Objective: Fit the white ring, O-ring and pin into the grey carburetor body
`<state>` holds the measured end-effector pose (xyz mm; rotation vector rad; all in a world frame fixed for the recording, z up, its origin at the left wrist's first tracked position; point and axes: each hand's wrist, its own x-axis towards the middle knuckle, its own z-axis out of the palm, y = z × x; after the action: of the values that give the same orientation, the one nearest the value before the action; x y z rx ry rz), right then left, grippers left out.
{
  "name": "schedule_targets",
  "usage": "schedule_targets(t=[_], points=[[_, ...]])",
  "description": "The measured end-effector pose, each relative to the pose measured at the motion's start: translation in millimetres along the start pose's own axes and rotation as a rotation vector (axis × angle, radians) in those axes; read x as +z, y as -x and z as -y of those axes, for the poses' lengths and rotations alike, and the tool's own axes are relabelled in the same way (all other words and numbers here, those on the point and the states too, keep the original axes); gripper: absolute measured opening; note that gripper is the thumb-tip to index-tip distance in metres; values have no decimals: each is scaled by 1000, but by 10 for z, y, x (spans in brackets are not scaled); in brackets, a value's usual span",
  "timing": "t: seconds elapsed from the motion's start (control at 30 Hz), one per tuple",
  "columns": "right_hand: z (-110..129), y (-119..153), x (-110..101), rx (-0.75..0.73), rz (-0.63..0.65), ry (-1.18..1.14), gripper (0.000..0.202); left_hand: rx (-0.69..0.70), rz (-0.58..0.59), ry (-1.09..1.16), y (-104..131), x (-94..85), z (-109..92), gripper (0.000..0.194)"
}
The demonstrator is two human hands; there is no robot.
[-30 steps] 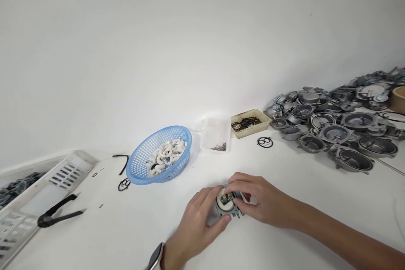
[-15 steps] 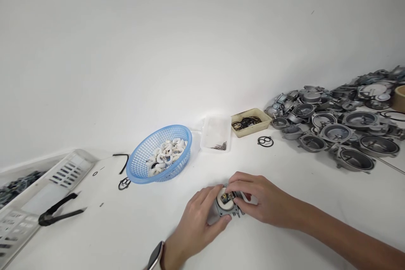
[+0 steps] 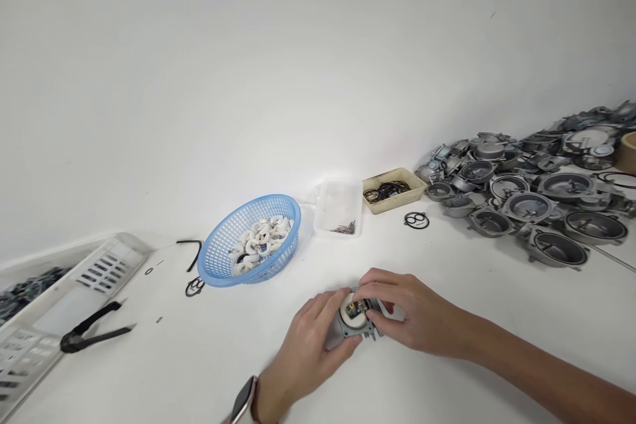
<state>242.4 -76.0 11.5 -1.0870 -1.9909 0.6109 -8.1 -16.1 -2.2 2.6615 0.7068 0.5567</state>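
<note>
Head view: on the counter (image 3: 199, 371), the left hand (image 3: 309, 338) has its grip around the left side of a gray metal part (image 3: 370, 329), thumb and fingers against its rim. A white ring (image 3: 348, 321) sits inside. The right hand (image 3: 405, 311) touches the part's other side, fingertips close together (whether they pinch something small, I cannot tell). Beyond stands a blue basket (image 3: 216, 242).

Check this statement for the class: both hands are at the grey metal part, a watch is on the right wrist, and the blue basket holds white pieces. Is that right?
Not quite: the head view shows the watch on the left wrist, not the right. The left hand and right hand are at the grey metal part, and the blue basket holds white pieces.
</note>
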Motion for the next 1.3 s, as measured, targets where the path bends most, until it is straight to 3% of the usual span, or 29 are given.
schedule_targets(t=[1.3], points=[[21, -3, -17, -28, -6, 83, 21, 0, 19, 2, -19, -26, -10, 65]])
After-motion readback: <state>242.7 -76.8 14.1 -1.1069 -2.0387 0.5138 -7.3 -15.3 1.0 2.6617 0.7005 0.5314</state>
